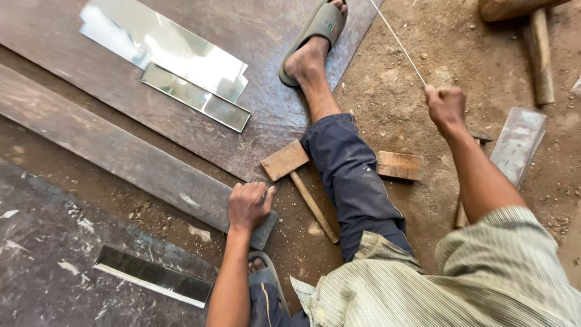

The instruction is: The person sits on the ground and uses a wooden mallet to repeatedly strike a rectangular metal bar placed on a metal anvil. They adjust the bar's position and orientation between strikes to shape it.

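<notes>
My left hand is curled over the near end of a long dark metal bar lying on the dirt floor. My right hand is raised in a fist, gripping a thin white rod that runs up and away to the top edge. A wooden mallet lies on the ground just right of my left hand, against my outstretched leg in dark blue trousers and a grey sandal.
Two shiny metal strips lie on a large dark steel sheet at top. Another shiny strip lies lower left. A wooden block, a flat metal piece and a second mallet lie to the right.
</notes>
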A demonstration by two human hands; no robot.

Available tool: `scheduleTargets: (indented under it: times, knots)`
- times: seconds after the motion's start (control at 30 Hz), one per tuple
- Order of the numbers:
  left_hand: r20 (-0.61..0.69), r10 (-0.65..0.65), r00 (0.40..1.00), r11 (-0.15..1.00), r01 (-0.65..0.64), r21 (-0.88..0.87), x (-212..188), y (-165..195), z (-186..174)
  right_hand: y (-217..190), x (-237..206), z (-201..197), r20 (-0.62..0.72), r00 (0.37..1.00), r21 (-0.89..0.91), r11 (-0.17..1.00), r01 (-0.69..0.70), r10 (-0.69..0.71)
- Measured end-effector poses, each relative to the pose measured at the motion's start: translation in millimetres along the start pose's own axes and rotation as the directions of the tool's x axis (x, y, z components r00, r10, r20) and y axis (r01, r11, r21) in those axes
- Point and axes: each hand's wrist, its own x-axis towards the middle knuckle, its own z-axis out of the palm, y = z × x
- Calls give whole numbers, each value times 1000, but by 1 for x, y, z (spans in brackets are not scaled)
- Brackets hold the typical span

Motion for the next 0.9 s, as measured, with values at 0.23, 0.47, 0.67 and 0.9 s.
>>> scheduleTargets:
  times: [0.23, 0.47, 0.67, 0.9]
  knots:
    - [-41, -178, 983, 960, 164, -229, 0, 11, -45, 29, -188, -106, 24, 880, -20, 880, 475, -474]
    - [-444, 432, 785, 839, -170, 517, 5, 9, -184, -13, -261, -173, 259, 785, -54, 802, 594, -563]
    - [-202, 374, 905, 845, -243, 476, -49, 0, -257, -85, -240, -141, 287, 683, -40, 704, 709, -671]
    - [-667, -300, 682, 873, -85, -480, -52, 16, -266, -193, -310, -75, 16, 486, 153, 483, 862, -874]
